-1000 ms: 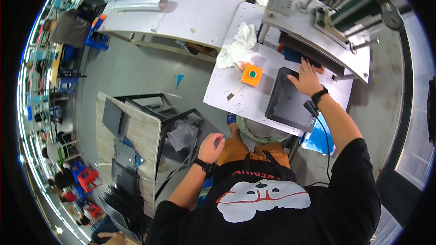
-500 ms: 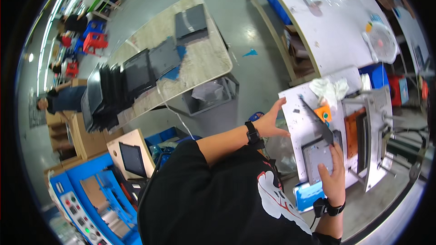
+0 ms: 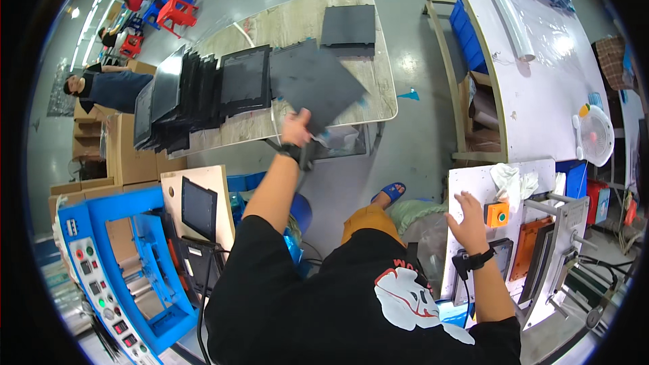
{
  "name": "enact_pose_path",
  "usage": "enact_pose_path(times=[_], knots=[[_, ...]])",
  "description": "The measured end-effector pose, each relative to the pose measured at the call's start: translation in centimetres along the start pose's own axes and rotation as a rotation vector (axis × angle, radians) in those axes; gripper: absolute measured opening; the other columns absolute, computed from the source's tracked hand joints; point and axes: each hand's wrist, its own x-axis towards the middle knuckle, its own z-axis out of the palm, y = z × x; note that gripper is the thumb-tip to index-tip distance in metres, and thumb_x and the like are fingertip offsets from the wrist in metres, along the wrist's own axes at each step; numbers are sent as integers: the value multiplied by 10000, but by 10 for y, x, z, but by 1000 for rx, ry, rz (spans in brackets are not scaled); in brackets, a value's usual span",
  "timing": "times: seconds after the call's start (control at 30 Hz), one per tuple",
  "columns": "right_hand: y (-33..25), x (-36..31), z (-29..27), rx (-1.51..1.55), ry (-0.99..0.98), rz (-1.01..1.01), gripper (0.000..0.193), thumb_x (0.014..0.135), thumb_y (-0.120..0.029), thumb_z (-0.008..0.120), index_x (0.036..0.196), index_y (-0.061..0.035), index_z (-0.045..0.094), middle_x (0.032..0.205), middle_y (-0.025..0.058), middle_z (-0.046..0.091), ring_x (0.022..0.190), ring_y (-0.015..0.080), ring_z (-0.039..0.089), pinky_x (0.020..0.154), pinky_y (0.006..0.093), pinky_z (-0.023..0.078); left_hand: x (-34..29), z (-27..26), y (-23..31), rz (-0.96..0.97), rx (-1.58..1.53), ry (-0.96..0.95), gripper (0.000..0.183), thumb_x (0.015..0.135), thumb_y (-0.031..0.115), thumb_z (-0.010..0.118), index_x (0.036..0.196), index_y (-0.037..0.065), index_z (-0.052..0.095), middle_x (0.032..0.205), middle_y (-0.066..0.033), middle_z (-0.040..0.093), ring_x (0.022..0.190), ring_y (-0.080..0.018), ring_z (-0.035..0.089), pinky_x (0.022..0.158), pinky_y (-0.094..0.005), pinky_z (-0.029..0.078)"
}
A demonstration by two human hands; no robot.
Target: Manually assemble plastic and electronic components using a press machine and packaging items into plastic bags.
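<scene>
A thin dark grey square panel (image 3: 316, 84) hangs tilted over the near edge of the wood-topped table. My left hand (image 3: 295, 128) grips its near edge, thumb on top; the fingers underneath are partly hidden. Spread and holding nothing, my right hand (image 3: 468, 222) hovers over the white work board (image 3: 466, 186), close to an orange box with a green button (image 3: 497, 215). A framed plate (image 3: 501, 257) lies on that board, partly behind my right wrist. On the table (image 3: 372, 84), more dark panels (image 3: 348, 27) lie flat, and a leaning stack of dark frames (image 3: 176, 98) fills the left end.
At lower left stands a blue machine (image 3: 111, 230) with a button panel. Beside it, a wooden board (image 3: 172, 192) bears a dark panel. A metal clamp fixture (image 3: 564, 243) rises right of the work board. A white table (image 3: 541, 101) carries a fan (image 3: 595, 135). Another person (image 3: 115, 88) stands at far left.
The dark panel has gone from my right hand at the work board to my left hand over the wood-topped table. My right hand has let go, and the view has turned left.
</scene>
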Motion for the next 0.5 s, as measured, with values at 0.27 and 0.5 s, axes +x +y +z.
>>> enact_pose_path(times=[0.27, 0.5], knots=[[59, -175, 19, -429, -46, 498, 547, 767, -213, 697, 1258, -43, 527, 1356, 212, 438, 1264, 413, 392, 1022, 523, 351, 167, -13, -15, -30, 506, 682, 464, 881, 412, 631, 994, -36, 584, 920, -206, 659, 734, -278, 648, 636, -392, 526], [76, -213, 47, -136, 345, 716, 464, 821, -220, 687, 1245, -69, 571, 1287, 190, 522, 1202, 390, 468, 1031, 456, 380, 286, -139, 26, 206, 463, 1616, 385, 853, 334, 555, 1045, 7, 623, 971, -192, 665, 837, -329, 662, 746, -431, 532]])
